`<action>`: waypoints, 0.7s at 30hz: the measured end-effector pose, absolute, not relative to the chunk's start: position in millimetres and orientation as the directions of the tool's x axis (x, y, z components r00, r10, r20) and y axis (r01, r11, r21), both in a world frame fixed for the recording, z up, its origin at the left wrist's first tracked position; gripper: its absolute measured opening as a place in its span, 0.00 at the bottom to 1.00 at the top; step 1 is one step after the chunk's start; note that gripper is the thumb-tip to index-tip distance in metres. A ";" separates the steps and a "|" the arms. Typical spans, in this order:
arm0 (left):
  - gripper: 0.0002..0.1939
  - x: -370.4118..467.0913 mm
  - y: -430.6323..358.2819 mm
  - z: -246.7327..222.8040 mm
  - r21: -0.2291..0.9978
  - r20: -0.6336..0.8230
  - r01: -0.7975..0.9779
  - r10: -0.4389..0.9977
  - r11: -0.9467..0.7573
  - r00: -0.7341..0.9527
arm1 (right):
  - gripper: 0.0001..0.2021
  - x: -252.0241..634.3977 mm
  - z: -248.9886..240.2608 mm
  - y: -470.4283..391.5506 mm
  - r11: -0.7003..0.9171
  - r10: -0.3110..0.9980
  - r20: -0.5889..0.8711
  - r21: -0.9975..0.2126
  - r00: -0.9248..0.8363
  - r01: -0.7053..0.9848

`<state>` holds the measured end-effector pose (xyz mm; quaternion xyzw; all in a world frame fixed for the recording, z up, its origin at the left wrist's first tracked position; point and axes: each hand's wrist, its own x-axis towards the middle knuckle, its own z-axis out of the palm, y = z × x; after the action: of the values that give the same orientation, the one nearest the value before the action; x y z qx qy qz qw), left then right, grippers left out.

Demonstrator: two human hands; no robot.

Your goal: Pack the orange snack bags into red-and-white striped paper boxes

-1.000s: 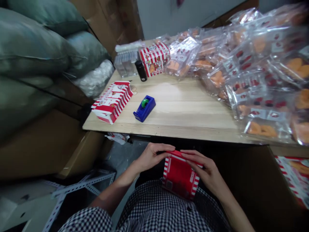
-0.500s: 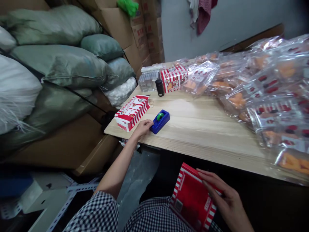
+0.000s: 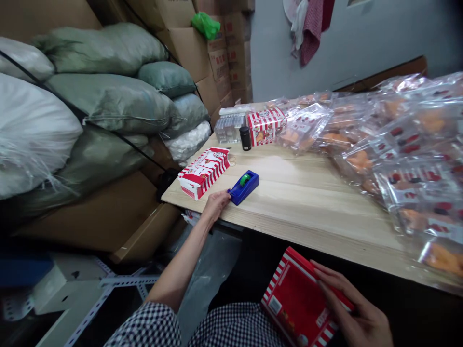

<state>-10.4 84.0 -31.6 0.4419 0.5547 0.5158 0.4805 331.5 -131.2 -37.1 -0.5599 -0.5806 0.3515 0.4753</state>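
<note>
At the front left of the table, my left hand (image 3: 217,203) is closed at the cutting end of a blue tape dispenser (image 3: 245,188) that carries a green roll; what its fingertips pinch is too small to make out. Low in the view, my right hand (image 3: 356,306) grips a red box (image 3: 294,299) with red-and-white striped edges, held over my lap. Left of the dispenser lies a stack of flat striped cartons (image 3: 204,171).
Many clear bags of orange items (image 3: 361,159) cover the table's right and back. A black bottle (image 3: 245,139), a striped box (image 3: 266,126) and clear cases (image 3: 229,126) stand at the back. Stuffed sacks (image 3: 112,99) are piled left of the table (image 3: 307,193).
The view has shifted, so the table and its items appear a little lower and to the right. My left hand remains by the dispenser and my right hand keeps the red box.
</note>
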 end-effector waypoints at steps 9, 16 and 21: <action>0.09 -9.1 52.1 -34.0 0.971 0.084 0.238 0.961 -0.020 -0.263 | 0.11 319.4 -41.6 -130.9 0.134 0.981 0.171 -0.935 0.087 0.328; 0.12 86.6 -45.4 13.8 0.995 -0.074 0.066 0.997 0.072 0.030 | 0.12 302.9 -13.4 -137.1 0.169 0.945 0.256 -0.915 0.202 0.366; 0.27 139.9 -90.6 24.2 0.911 -0.282 -0.231 0.925 0.341 0.253 | 0.13 287.6 -16.3 -148.7 0.181 0.933 0.276 -0.914 0.229 0.362</action>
<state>139.9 -90.6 24.2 0.3912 0.4438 0.4202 0.6881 287.6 -148.7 -16.3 -0.5797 -0.5587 0.2707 0.5278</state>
